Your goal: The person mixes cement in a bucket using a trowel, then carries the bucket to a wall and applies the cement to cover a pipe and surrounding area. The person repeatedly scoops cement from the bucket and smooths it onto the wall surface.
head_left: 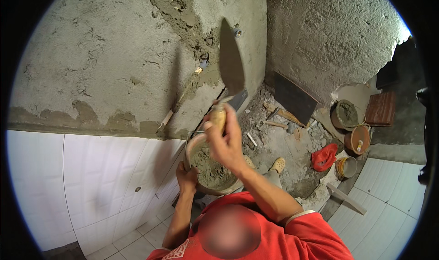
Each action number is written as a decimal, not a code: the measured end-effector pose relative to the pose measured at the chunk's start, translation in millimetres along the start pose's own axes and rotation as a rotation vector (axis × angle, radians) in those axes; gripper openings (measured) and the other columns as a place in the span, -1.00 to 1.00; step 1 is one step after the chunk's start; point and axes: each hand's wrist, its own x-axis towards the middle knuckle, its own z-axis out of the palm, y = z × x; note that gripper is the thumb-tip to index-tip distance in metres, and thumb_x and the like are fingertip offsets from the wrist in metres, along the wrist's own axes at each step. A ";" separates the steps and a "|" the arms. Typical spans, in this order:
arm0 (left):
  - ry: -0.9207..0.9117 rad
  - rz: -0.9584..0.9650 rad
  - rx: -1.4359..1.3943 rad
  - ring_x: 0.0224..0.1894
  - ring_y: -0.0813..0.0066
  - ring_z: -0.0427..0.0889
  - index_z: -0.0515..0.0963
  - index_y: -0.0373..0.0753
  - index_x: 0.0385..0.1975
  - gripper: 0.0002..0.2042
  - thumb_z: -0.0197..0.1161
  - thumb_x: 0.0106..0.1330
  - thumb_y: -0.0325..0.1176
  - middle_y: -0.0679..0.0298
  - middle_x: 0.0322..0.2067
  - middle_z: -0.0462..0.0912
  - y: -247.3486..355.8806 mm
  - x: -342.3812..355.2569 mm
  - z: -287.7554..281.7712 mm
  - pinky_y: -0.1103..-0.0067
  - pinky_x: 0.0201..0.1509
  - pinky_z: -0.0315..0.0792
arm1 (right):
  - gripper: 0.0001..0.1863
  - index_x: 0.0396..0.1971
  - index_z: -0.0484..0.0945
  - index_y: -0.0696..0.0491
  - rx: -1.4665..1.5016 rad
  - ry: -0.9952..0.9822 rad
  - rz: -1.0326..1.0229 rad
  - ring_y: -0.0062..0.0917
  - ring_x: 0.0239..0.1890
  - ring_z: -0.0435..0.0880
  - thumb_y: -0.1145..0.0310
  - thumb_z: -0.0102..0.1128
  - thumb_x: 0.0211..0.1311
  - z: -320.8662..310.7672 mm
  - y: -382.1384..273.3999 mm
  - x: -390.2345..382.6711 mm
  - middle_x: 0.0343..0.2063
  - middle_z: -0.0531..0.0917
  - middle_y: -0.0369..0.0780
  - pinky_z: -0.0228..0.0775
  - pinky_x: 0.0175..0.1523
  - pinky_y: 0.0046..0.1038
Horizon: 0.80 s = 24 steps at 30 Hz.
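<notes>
My right hand (227, 143) is wrapped round the wooden handle of a trowel (232, 61), raised in front of me with its long pointed blade upward. Below it, my left hand (186, 177) grips the near left rim of a bucket (222, 190). Grey wet mortar (211, 170) lies inside the bucket, partly hidden by my right hand and forearm. The trowel blade stands out before the rough plastered wall (105, 54), apart from the mortar. Whether any mortar sticks to the blade I cannot tell.
White tiles (105, 168) cover the lower left wall. Rubble, a dark board (295, 99) and a hammer (276, 123) lie ahead. To the right are a mortar bucket (340, 118), an orange-brown bucket (352, 143), a red plastic bag (324, 157) and a small pail (350, 167).
</notes>
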 end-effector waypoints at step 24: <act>-0.046 -0.012 0.077 -0.26 0.44 0.56 0.44 -0.36 -0.23 -0.72 0.16 0.02 -0.69 0.22 -0.29 0.56 0.7 -8.2 5.4 0.55 -0.07 0.45 | -0.60 0.21 0.35 0.15 0.752 -0.201 0.395 -0.58 -0.49 0.56 0.35 -0.05 0.43 -8.9 -1.7 46.2 -0.27 0.60 -0.18 0.53 -0.49 -0.47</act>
